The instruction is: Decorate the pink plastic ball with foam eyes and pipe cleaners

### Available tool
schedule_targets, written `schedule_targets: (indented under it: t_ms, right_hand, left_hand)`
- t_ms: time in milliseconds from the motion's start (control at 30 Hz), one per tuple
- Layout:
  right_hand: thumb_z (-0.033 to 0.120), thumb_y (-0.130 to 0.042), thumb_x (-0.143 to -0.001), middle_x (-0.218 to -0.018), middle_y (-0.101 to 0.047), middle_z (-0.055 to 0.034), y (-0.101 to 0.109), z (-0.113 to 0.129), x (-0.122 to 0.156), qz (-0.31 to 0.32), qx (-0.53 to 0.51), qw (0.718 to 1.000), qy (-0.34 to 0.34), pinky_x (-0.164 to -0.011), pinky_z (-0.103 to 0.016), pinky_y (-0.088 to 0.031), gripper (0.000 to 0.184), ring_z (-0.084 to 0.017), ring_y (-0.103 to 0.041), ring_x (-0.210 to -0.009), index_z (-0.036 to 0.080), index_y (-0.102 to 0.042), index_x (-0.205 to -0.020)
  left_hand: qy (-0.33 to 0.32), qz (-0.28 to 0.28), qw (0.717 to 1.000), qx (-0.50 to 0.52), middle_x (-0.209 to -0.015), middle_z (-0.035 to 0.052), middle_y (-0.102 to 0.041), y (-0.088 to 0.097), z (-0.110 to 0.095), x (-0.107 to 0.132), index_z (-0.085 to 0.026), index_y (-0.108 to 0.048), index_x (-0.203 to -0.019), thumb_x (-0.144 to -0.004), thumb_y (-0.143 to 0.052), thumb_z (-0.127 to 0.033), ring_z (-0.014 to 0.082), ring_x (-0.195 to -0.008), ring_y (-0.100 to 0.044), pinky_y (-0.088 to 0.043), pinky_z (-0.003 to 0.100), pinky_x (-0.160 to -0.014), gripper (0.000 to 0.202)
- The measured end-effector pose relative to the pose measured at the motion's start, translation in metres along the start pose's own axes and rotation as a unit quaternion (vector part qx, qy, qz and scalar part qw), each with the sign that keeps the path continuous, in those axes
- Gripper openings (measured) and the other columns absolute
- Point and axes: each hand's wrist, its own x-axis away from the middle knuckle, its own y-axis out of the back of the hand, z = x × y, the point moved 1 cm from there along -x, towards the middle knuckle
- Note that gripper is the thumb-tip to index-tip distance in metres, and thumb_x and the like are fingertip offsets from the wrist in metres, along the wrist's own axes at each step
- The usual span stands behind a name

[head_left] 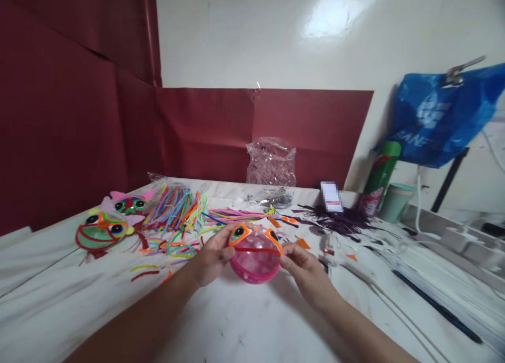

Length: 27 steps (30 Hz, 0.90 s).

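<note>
My left hand (213,255) and my right hand (302,268) hold a clear pink plastic bowl-shaped craft piece (255,267) between them, at its left and right sides. Orange fuzzy strips outline two eyes on its upper part, and a red strip runs across its middle. Fingers of both hands are closed on its edges. Just right of my right hand lies a white tool with a cord (357,271), which looks like a glue gun. Small orange cut pieces (303,243) are scattered behind that hand.
Two finished-looking animal faces, one green (98,238) and one red and pink (132,205), sit at the left. Colourful pipe cleaners (173,208) lie beside them. Purple strips (339,219), a phone (331,197), a green cup (397,201) and a dark pen-like stick (436,306) are at the right.
</note>
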Motion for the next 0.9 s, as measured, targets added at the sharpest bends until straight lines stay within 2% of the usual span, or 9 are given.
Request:
schedule_targets:
  t_ms: [167, 400, 533, 733, 800, 900]
  right_hand:
    - [0.054, -0.068, -0.074, -0.071, -0.054, 0.001, -0.006, 0.012, 0.003, 0.011, -0.018, 1.0, -0.008, -0.061, -0.025, -0.04, 0.037, -0.013, -0.047, -0.065, 0.019, -0.058, -0.07]
    - [0.055, -0.064, -0.078, -0.071, -0.051, 0.0012, -0.014, 0.016, 0.008, 0.021, -0.021, 1.0, 0.003, -0.061, -0.025, -0.039, 0.037, -0.013, -0.045, -0.065, 0.02, -0.054, -0.072]
    - [0.056, -0.063, -0.078, -0.072, -0.051, 0.0004, -0.013, 0.017, 0.008, 0.027, -0.017, 0.999, 0.008, -0.063, -0.026, -0.039, 0.039, -0.014, -0.046, -0.067, 0.019, -0.053, -0.07]
    - [0.053, -0.063, -0.078, -0.069, -0.047, 0.0015, -0.009, 0.018, 0.006, 0.035, -0.01, 0.999, 0.019, -0.061, -0.026, -0.036, 0.038, -0.013, -0.043, -0.064, 0.019, -0.053, -0.068]
    - [0.053, -0.064, -0.078, -0.069, -0.048, 0.0014, -0.01, 0.017, 0.006, 0.035, -0.011, 0.999, 0.018, -0.061, -0.026, -0.037, 0.037, -0.013, -0.044, -0.064, 0.019, -0.053, -0.068]
    - [0.051, -0.063, -0.08, -0.071, -0.049, 0.0007, -0.012, 0.015, 0.008, 0.032, -0.007, 0.999, 0.026, -0.062, -0.027, -0.038, 0.035, -0.014, -0.046, -0.065, 0.019, -0.053, -0.068]
  left_hand:
    - [0.017, -0.024, 0.999, 0.046, -0.115, 0.0076, -0.067, 0.004, 0.003, 0.001, -0.022, -0.056, -0.124, -0.063, -0.074, -0.021, 0.025, -0.105, -0.062, -0.047, 0.03, -0.087, 0.063]
    - [0.046, -0.064, 0.995, 0.059, -0.116, 0.0112, -0.066, 0.009, 0.002, 0.003, -0.021, -0.048, -0.133, -0.061, -0.075, -0.026, 0.0283, -0.099, -0.064, -0.05, 0.036, -0.082, 0.077]
    - [0.049, -0.092, 0.994, 0.042, -0.112, 0.0108, -0.068, 0.005, -0.001, 0.003, -0.021, -0.044, -0.136, -0.057, -0.076, -0.022, 0.0285, -0.094, -0.065, -0.051, 0.036, -0.079, 0.085]
    - [0.037, -0.088, 0.992, 0.081, -0.091, 0.0037, -0.071, 0.0, -0.001, 0.004, -0.022, -0.043, -0.137, -0.057, -0.076, -0.018, 0.017, -0.068, -0.065, -0.048, 0.025, -0.063, 0.087]
    - [0.037, -0.091, 0.992, 0.086, -0.095, 0.0043, -0.071, 0.002, 0.0, 0.004, -0.022, -0.044, -0.136, -0.057, -0.076, -0.017, 0.0165, -0.069, -0.065, -0.048, 0.024, -0.062, 0.085]
    - [0.043, -0.086, 0.992, 0.081, -0.106, 0.0081, -0.069, 0.006, 0.003, 0.003, -0.021, -0.046, -0.135, -0.058, -0.075, -0.019, 0.0229, -0.082, -0.067, -0.05, 0.03, -0.071, 0.082]
